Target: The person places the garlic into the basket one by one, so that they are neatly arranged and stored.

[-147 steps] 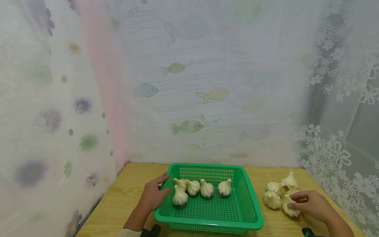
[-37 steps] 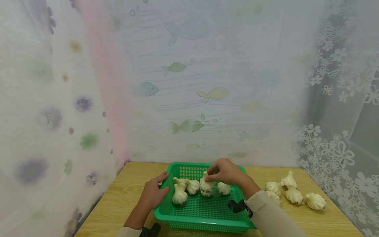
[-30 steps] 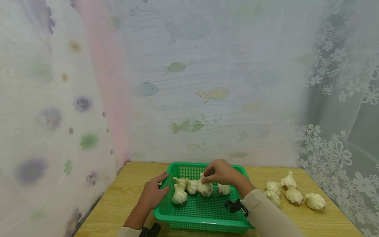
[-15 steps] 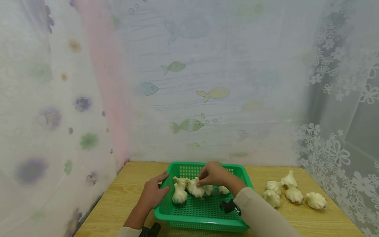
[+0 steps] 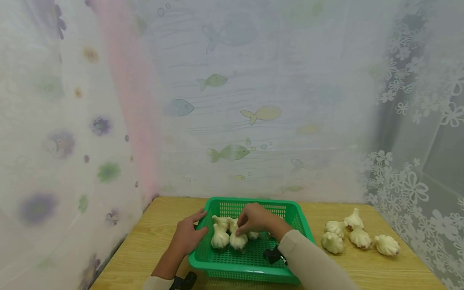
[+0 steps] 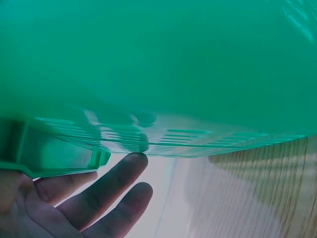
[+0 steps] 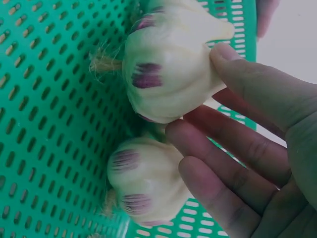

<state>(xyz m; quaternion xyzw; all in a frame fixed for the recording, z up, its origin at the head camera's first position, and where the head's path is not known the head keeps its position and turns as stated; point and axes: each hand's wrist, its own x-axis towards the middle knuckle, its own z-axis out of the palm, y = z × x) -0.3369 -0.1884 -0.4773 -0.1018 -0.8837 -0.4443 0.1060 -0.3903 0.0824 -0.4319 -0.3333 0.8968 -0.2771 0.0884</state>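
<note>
A garlic bulb (image 5: pixel 238 241) was held in the L half of the green basket (image 5: pixel 250 266). By the R hand (image 5: pixel 257 218), whose forearm was extended over the basket's front R corner, the bulb was pinched nr its neck, thumb opposed to fingers; the lower fingers were only slightly bent. Its long axis was approx. upright, neck up, w/ root tuft (image 7: pixel 104 63) toward the basket floor; contact w/ the floor could not be told. By the L hand (image 5: pixel 186 237), the basket's L edge was touched, fingers spread and nearly straight; no bulb was held there. The pinched bulb lay to the R of the L hand, w/ the basket's L wall and a second bulb (image 5: pixel 219 238) btwn; the R hand, in contact, was thus the nearer. Further bulbs (image 5: pixel 222 222) were seen toward the rear edge, partly hidden by the R hand. Five loose bulbs (image 5: pixel 360 239) lay on the worktop (image 5: pixel 145 241) beyond the basket's R edge: four grouped, one nr the worktop's R edge.
</note>
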